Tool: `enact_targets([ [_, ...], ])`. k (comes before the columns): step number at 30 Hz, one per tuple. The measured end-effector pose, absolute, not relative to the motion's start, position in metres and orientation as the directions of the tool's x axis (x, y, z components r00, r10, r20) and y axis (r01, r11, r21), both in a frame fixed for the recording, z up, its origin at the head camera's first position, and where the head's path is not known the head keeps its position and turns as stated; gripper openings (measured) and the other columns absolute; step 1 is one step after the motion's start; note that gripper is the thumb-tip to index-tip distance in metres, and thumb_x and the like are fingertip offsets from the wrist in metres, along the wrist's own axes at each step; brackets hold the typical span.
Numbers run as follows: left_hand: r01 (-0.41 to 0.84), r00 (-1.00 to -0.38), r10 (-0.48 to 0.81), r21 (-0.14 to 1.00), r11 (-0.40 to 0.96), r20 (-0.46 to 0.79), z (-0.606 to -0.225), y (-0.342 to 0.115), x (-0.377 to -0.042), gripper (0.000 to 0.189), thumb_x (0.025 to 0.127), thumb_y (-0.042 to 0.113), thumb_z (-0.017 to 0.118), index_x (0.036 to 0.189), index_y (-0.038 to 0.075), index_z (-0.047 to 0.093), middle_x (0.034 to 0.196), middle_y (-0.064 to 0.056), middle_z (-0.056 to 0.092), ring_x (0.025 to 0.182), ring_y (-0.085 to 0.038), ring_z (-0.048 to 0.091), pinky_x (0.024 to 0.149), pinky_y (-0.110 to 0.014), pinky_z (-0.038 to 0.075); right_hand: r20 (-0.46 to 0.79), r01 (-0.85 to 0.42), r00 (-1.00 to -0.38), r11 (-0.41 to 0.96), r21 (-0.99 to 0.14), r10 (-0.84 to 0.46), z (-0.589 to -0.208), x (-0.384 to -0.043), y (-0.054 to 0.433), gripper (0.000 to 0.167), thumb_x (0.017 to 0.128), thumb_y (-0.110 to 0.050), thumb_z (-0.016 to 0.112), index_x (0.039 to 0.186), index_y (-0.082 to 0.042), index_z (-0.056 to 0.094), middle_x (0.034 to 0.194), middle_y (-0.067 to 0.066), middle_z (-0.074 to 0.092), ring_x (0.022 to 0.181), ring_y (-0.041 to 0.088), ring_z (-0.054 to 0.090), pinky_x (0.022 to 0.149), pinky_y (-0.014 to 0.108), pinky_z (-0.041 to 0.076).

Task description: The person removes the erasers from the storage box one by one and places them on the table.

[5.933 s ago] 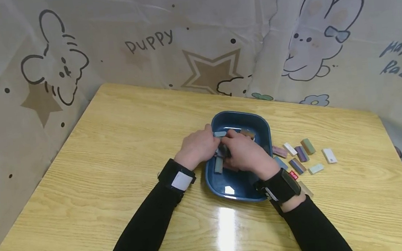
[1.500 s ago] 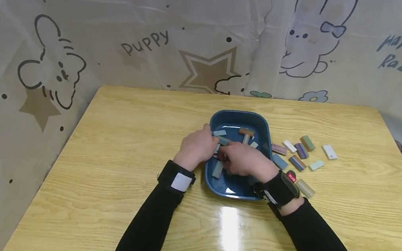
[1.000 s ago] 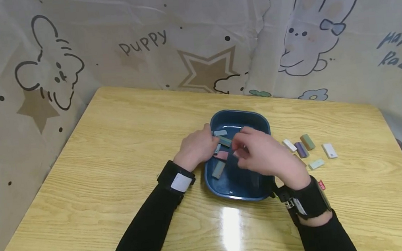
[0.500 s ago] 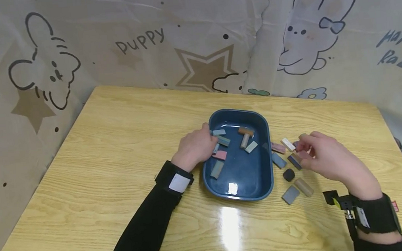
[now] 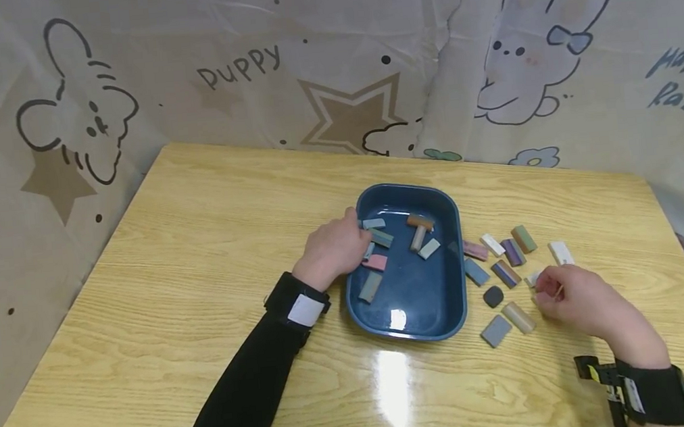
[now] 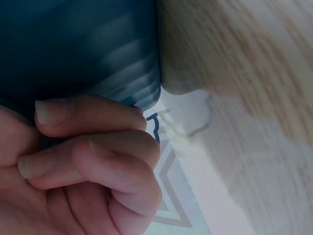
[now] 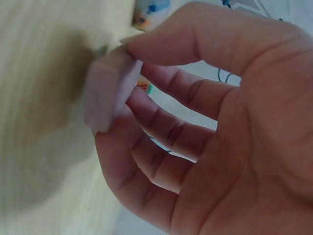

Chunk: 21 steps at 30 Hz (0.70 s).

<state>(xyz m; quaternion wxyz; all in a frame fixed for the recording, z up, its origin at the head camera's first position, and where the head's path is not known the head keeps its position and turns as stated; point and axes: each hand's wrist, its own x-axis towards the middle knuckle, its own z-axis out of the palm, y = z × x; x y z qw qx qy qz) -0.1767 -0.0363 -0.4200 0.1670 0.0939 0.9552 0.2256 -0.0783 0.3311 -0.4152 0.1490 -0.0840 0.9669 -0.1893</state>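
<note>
Pinching a small pale pinkish block [image 7: 105, 95] between thumb and fingertips, right hand [image 5: 581, 294] is low over the table, lower right of the head frame. Block sits left of centre in the right wrist view; can't tell if it touches the tabletop. Near those fingers: white block [image 5: 561, 252], tan block [image 5: 519, 317], dark rounded block [image 5: 493, 296], grey block [image 5: 496, 331], others, loose right of centre. Blue tray [image 5: 419, 295] at frame centre, more blocks inside, including pink block [image 5: 375, 262] and orange-brown block [image 5: 420, 222]. Left hand [image 5: 333, 248] grips the tray's left edge, fingers curled. Black wrist straps on both arms, black sleeve [image 5: 241, 385] lower left. Table [image 5: 228, 237] is light yellow wood grain, bright glare bottom centre. Pale cloth [image 5: 191, 23] spans the top of the frame: "PUPPY" upper left of centre, brown star top centre, rabbit upper right.
</note>
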Motion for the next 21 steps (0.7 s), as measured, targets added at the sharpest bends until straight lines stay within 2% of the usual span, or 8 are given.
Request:
enact_targets([
  [3, 0.104, -0.926, 0.256, 0.462, 0.881, -0.278, -0.42, -0.036, -0.177, 0.058, 0.102, 0.034, 0.041, 0.146, -0.001, 0.032, 0.079, -0.009, 0.058, 0.056, -0.018, 0.058, 0.047, -0.028, 0.04, -0.25, -0.107, -0.944, 0.917, -0.384, -0.215, -0.411, -0.079, 0.328, 0.016, 0.086, -0.013, 0.066, 0.097, -0.003, 0.062, 0.084, 0.004, 0.055, 0.072, 0.019, 0.05, 0.061, 0.034, 0.04],
  [8, 0.102, -0.925, 0.254, 0.459, 0.883, -0.283, -0.418, -0.037, -0.177, 0.058, 0.102, 0.034, 0.04, 0.146, -0.001, 0.031, 0.078, -0.009, 0.058, 0.056, -0.018, 0.058, 0.048, -0.028, 0.041, -0.165, -0.142, -0.963, 0.921, -0.363, -0.213, -0.388, -0.089, 0.306, 0.02, 0.087, -0.012, 0.061, 0.104, -0.001, 0.062, 0.091, 0.01, 0.058, 0.076, 0.023, 0.054, 0.064, 0.037, 0.043],
  [16, 0.109, -0.928, 0.253, 0.452, 0.885, -0.272, -0.419, -0.037, -0.178, 0.057, 0.101, 0.034, 0.04, 0.146, -0.001, 0.032, 0.076, -0.008, 0.058, 0.055, -0.018, 0.057, 0.047, -0.028, 0.04, 0.025, -0.243, -0.967, 0.881, -0.406, -0.255, -0.35, -0.118, 0.242, 0.02, 0.092, -0.017, 0.064, 0.107, -0.004, 0.063, 0.096, 0.011, 0.061, 0.084, 0.025, 0.058, 0.071, 0.042, 0.046],
  [21, 0.112, -0.926, 0.257, 0.448, 0.887, -0.277, -0.419, -0.037, -0.177, 0.058, 0.101, 0.035, 0.04, 0.145, -0.002, 0.032, 0.078, -0.009, 0.059, 0.056, -0.018, 0.058, 0.047, -0.028, 0.041, 0.096, -0.23, -0.973, 0.877, -0.422, -0.209, -0.341, -0.135, 0.199, 0.021, 0.092, -0.017, 0.062, 0.108, -0.004, 0.063, 0.099, 0.012, 0.06, 0.086, 0.027, 0.056, 0.072, 0.042, 0.046],
])
